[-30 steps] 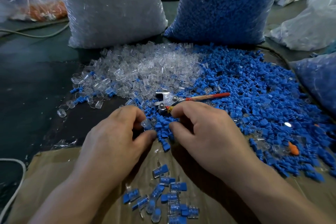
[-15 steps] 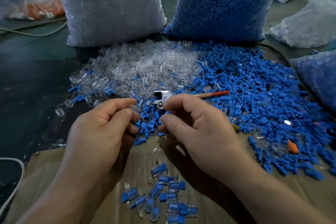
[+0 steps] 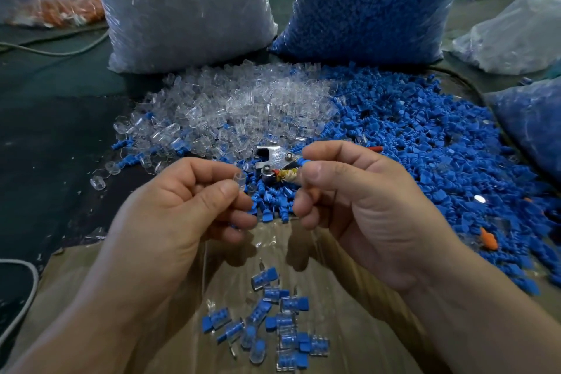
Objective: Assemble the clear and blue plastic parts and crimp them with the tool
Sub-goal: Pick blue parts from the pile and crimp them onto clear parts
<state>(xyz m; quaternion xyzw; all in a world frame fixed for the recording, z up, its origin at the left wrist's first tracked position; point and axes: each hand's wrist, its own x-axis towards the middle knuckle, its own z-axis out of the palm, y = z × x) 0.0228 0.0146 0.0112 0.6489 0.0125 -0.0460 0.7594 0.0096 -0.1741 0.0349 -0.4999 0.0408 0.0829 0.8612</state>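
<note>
My left hand (image 3: 182, 206) pinches a small clear plastic part (image 3: 238, 178) between thumb and forefinger. My right hand (image 3: 358, 200) pinches a small blue plastic part (image 3: 304, 160) at its fingertips, a short gap to the right of the clear one. Both hands are raised above the piles. Just behind them the crimp tool (image 3: 274, 161) lies with its metal head on the blue parts and its red handle tip (image 3: 375, 149) showing past my right hand. A heap of clear parts (image 3: 230, 112) lies behind, a heap of blue parts (image 3: 425, 143) to the right.
Several assembled clear-and-blue pieces (image 3: 273, 325) lie on brown cardboard (image 3: 334, 343) below my hands. A big bag of clear parts (image 3: 182, 9) and one of blue parts (image 3: 373, 0) stand at the back. More bags sit at the right edge. An orange piece (image 3: 488, 241) lies among the blue.
Both hands rose from the blue pile and drew apart. The left now holds a clear part up, the right a blue part, and the tool head is uncovered.
</note>
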